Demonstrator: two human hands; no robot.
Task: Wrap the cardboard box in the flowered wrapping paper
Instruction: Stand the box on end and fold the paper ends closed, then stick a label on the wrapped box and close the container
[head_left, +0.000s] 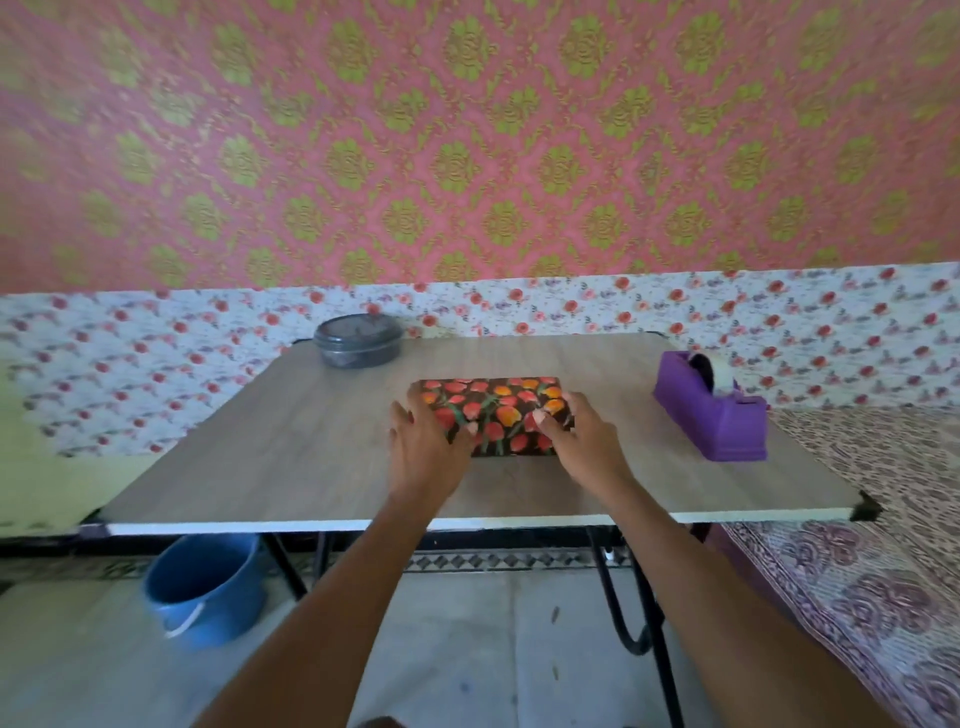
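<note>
The box (493, 410) lies flat in the middle of the wooden table (291, 457), covered in dark wrapping paper with red and orange flowers; no bare cardboard shows. My left hand (423, 441) holds its near left corner, thumb on top and fingers down the left side. My right hand (582, 436) holds the near right corner, thumb on the paper and fingers over the right edge.
A purple tape dispenser (711, 410) stands at the table's right side. A dark round lidded container (358, 340) sits at the back left. A blue bucket (205, 587) is on the floor under the table's left front. A patterned bedspread (857, 571) lies right.
</note>
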